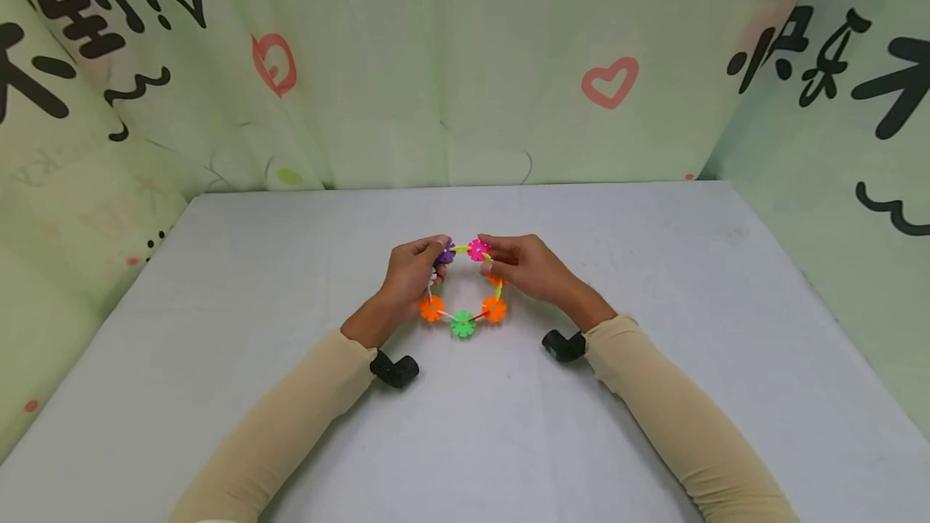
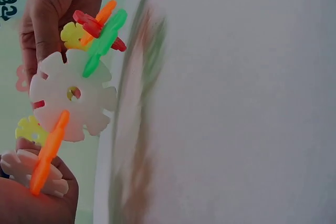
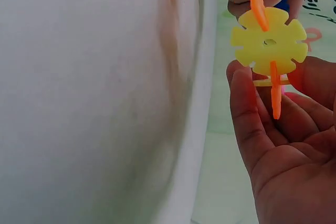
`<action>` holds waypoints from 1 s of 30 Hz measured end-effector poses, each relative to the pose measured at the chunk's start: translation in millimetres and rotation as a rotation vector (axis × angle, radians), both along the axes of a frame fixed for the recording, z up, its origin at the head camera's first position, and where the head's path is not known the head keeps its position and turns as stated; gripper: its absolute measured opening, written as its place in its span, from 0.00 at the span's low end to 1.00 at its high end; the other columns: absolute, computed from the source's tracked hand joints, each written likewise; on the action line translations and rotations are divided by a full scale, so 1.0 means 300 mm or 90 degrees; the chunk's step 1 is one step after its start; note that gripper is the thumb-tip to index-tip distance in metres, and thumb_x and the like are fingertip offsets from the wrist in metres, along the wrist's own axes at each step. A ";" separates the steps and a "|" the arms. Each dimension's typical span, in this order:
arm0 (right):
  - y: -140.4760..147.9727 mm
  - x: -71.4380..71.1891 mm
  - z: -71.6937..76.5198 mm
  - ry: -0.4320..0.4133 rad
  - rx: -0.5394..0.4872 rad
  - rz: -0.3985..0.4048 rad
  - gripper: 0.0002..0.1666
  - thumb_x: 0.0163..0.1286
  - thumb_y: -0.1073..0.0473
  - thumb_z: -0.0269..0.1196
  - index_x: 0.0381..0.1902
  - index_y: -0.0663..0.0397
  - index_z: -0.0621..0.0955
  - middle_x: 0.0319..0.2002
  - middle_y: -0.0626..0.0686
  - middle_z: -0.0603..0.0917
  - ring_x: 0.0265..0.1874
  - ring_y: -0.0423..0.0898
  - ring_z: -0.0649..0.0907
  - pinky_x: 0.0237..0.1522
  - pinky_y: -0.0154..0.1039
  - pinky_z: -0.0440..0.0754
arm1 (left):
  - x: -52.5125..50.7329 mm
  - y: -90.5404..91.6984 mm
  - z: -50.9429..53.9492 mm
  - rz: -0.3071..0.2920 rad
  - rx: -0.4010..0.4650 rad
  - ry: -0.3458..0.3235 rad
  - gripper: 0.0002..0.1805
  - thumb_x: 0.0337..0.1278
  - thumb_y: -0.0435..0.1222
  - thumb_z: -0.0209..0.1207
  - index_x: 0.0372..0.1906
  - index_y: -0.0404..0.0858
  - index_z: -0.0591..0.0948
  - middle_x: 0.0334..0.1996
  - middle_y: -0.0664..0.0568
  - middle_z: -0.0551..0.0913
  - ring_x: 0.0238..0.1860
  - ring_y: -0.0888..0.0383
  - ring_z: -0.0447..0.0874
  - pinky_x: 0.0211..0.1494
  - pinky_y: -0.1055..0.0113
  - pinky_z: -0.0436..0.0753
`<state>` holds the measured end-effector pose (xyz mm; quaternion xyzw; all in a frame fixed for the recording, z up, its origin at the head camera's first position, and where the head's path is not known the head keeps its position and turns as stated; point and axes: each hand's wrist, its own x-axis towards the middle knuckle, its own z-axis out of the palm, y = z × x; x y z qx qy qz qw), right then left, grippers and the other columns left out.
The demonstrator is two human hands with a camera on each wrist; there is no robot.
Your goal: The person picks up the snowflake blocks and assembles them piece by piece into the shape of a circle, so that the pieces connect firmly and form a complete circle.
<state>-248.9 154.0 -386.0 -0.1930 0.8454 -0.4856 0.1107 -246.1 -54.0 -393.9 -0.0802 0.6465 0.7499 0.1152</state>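
Observation:
A ring of interlocking snowflake discs is held up between the two hands. At its top left my left hand (image 1: pixel 410 273) pinches a purple disc (image 1: pixel 448 252). On the other side my right hand (image 1: pixel 536 266) grips the ring by the pink disc (image 1: pixel 478 249) and the yellow disc beside it. Along the lower side are orange discs (image 1: pixel 432 309) and a green disc (image 1: pixel 463 324). In the left wrist view a white disc (image 2: pixel 55 90) faces the camera, slotted to an orange disc (image 2: pixel 51 153). A yellow disc (image 3: pixel 269 43) appears large in the right wrist view, in front of the right fingers.
A white-covered table (image 1: pixel 291 265) spreads beneath the hands. Pale green printed curtains (image 1: pixel 450 63) stand behind it and at both sides. A black wrist camera (image 1: pixel 395 370) sits at the left cuff, another black camera (image 1: pixel 563 345) at the right cuff.

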 end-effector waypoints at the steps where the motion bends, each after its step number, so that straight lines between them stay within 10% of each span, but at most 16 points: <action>1: 0.001 -0.001 0.000 -0.004 0.000 0.001 0.31 0.68 0.59 0.65 0.67 0.57 0.72 0.59 0.57 0.79 0.57 0.50 0.79 0.54 0.44 0.78 | -0.001 0.001 -0.001 -0.005 -0.003 -0.002 0.19 0.72 0.40 0.53 0.59 0.33 0.78 0.35 0.48 0.77 0.24 0.62 0.70 0.25 0.75 0.73; 14: 0.019 -0.007 0.008 -0.016 0.083 0.014 0.30 0.68 0.62 0.64 0.67 0.56 0.72 0.58 0.59 0.79 0.56 0.50 0.79 0.55 0.44 0.77 | -0.020 -0.004 -0.012 -0.084 -0.075 -0.039 0.18 0.73 0.42 0.51 0.55 0.33 0.79 0.37 0.46 0.79 0.27 0.59 0.76 0.29 0.73 0.77; 30: 0.041 -0.064 -0.016 -0.053 0.128 -0.036 0.26 0.68 0.64 0.62 0.64 0.58 0.75 0.49 0.58 0.81 0.48 0.52 0.78 0.50 0.43 0.79 | -0.035 -0.036 -0.013 -0.163 -0.321 0.053 0.20 0.66 0.41 0.59 0.56 0.33 0.81 0.47 0.47 0.81 0.41 0.54 0.75 0.41 0.68 0.76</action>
